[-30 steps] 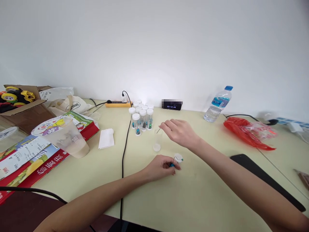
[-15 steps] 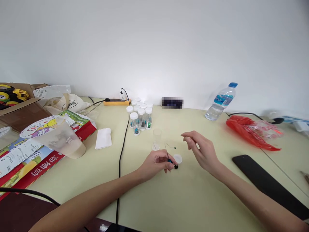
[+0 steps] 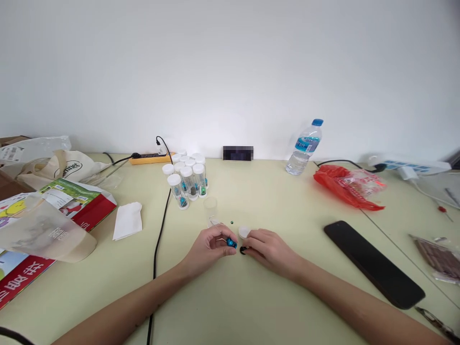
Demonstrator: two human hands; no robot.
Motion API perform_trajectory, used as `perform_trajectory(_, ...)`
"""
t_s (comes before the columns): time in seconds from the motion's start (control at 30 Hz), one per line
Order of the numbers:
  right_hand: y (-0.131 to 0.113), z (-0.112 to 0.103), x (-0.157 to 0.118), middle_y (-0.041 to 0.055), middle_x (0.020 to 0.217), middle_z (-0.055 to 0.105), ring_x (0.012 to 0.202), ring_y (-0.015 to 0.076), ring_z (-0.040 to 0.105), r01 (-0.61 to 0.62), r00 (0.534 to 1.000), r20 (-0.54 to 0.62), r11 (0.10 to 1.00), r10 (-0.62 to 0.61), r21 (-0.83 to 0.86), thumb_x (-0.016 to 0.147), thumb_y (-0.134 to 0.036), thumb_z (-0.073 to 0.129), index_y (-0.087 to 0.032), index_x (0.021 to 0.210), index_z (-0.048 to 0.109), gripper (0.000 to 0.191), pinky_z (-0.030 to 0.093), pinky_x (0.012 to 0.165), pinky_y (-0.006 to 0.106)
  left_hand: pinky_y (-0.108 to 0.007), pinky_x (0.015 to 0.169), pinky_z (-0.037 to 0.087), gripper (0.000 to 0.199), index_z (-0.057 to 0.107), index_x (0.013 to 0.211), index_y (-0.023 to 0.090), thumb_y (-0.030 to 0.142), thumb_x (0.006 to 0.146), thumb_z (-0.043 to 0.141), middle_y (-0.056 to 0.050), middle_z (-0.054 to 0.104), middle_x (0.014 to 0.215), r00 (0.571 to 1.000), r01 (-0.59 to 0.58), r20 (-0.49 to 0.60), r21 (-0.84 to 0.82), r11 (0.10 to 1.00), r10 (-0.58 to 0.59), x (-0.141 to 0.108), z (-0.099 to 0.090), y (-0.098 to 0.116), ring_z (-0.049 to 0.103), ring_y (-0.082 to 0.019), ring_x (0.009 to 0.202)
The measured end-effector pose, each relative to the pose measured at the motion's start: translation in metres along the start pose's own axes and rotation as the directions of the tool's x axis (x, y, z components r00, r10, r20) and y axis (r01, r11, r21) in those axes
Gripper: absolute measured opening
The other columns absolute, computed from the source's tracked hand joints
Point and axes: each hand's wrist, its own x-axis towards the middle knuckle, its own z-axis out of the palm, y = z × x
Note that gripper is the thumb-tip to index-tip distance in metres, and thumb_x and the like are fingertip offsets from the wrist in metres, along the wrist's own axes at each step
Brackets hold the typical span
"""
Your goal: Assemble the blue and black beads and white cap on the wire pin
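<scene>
My left hand (image 3: 210, 249) is closed, pinching a small shiny blue piece (image 3: 231, 243) between thumb and fingers. Just to its right, the fingertips of my right hand (image 3: 275, 251) are closed on a small round black piece (image 3: 243, 250) at the tabletop. What exactly these two pieces are I cannot make out. Behind my right fingers lies a white cap (image 3: 244, 232), partly covered by them. A clear tube (image 3: 211, 205) stands uncapped beyond my left hand, with a thin wire near its base. A tiny dark green bead (image 3: 232, 222) rests between tube and cap.
Several white-capped tubes (image 3: 187, 175) with small items inside cluster behind left. A black cable (image 3: 157, 256) crosses the table at left, near a folded white paper (image 3: 128, 221). Rightward are a water bottle (image 3: 304, 147), a red plastic bag (image 3: 338, 184) and a long black case (image 3: 373, 263).
My right hand has come down from the air onto the black piece. The blue piece stays in my left hand, now apart from the black one. The camera view has turned right.
</scene>
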Motion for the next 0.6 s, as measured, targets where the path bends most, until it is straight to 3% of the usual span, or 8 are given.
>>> perform_trajectory(0.1, -0.002, 0.0, -0.001, 0.0053, 0.087, 0.056, 0.072, 0.0145, 0.053, -0.021, 1.0, -0.011, 0.998, 0.022, 0.067, 0.095, -0.02, 0.038, -0.02, 0.096, 0.055, 0.017, 0.041, 0.064, 0.027, -0.026, 0.073, 0.044, 0.014, 0.065, 0.087, 0.017, 0.022, 0.074, 0.067, -0.003, 0.057, 0.082, 0.999, 0.049, -0.012, 0.099, 0.994, -0.048, 0.002, -0.003, -0.006, 0.053, -0.014, 0.077)
perform_trajectory(0.3, -0.011, 0.002, -0.003, 0.0059, 0.1, 0.056, 0.071, 0.012, 0.052, -0.116, 0.981, -0.102, 0.927, 0.163, 0.358, 0.091, -0.014, 0.037, -0.021, 0.092, 0.041, 0.009, 0.041, 0.06, 0.024, -0.028, 0.078, 0.044, 0.016, 0.068, 0.089, 0.018, 0.021, 0.073, 0.064, -0.006, 0.063, 0.091, 0.995, 0.094, -0.067, 0.249, 0.964, -0.079, 0.007, -0.015, -0.014, 0.056, -0.017, 0.083)
perform_trajectory(0.47, -0.016, 0.004, -0.001, 0.0027, 0.088, 0.055, 0.067, 0.0117, 0.049, -0.139, 0.99, 0.018, 0.931, 0.141, 0.337, 0.093, -0.013, 0.033, -0.022, 0.096, 0.043, 0.014, 0.042, 0.061, 0.024, -0.026, 0.068, 0.044, 0.016, 0.068, 0.087, 0.017, 0.022, 0.072, 0.065, -0.003, 0.063, 0.08, 0.991, 0.12, -0.1, 0.324, 0.938, -0.093, 0.011, -0.022, -0.014, 0.054, -0.015, 0.071)
perform_trajectory(0.6, -0.014, 0.003, 0.001, 0.0034, 0.091, 0.052, 0.069, 0.012, 0.049, -0.127, 0.991, 0.01, 0.948, 0.13, 0.291, 0.091, -0.01, 0.036, -0.021, 0.096, 0.049, 0.018, 0.042, 0.063, 0.024, -0.026, 0.069, 0.044, 0.019, 0.068, 0.086, 0.017, 0.027, 0.07, 0.068, -0.003, 0.064, 0.079, 0.987, 0.152, -0.079, 0.25, 0.956, -0.137, 0.012, -0.019, -0.011, 0.056, -0.015, 0.072)
